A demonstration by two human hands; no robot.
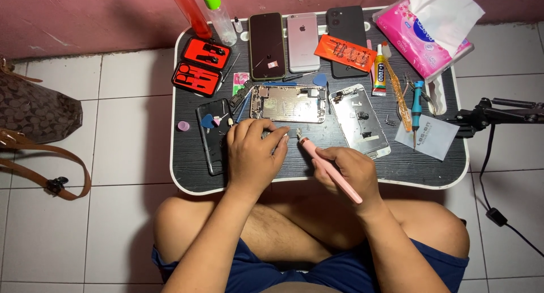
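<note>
Leftmost, a brown handbag [34,114] sits on the tiled floor beside the small black table [187,157]. Further right, the left hand [252,151] rests palm down, fingers curled and grasping nothing, just below the opened phone body [289,104]. Right of it, the right hand [345,171] grips a pink screwdriver [330,169], tip pointing toward that phone, near the detached screen panel [361,120].

Perhaps a small part under left hand [252,154]
</note>
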